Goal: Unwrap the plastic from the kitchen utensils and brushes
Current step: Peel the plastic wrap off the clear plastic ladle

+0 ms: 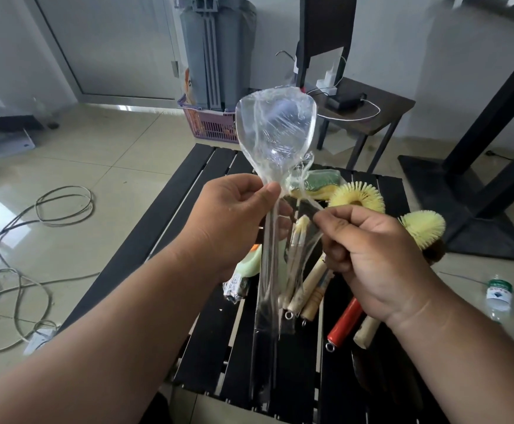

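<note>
My left hand (234,221) grips the neck of a clear plastic spatula (275,130), held upright above the black slatted table (206,304). Clear plastic wrap covers its head and hangs in loose strips down the handle. My right hand (369,258) pinches a twisted strand of that wrap (303,191) just right of the neck. Below lie two round yellow brushes (356,197) (424,228), cream-handled brushes (306,286), a red-handled tool (344,322), a green and yellow sponge (323,182) and a wrapped pale green item (246,270).
A small dark side table (381,114) with a charger and white cable stands behind. A purple basket (209,123) and a grey bin sit at the back. Cables (62,206) trail over the tiled floor on the left. A water bottle (499,293) lies on the right.
</note>
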